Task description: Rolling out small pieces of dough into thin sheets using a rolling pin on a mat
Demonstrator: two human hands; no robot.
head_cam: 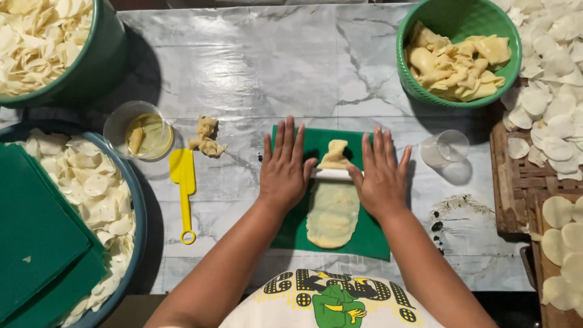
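Note:
My left hand (283, 165) and my right hand (381, 174) lie flat, fingers spread, on the two ends of a white rolling pin (333, 174). The pin sits across a strip of pale yellow dough (332, 214) on a green plastic sheet (370, 234). Below the pin the dough is flattened into a long oval. Above it the dough stays bunched in a lump (335, 154). Both palms press down on the pin rather than wrap around it.
A green bowl (460, 100) of dough scraps stands at the back right, a clear cup (446, 147) beside it. Left are a yellow spatula (183, 189), a dough lump (205, 138), a cup of oil (139, 132), bowls of white discs (91, 73), (136, 206) and folded green sheets (39, 243). Wooden racks (516, 182) hold discs at right.

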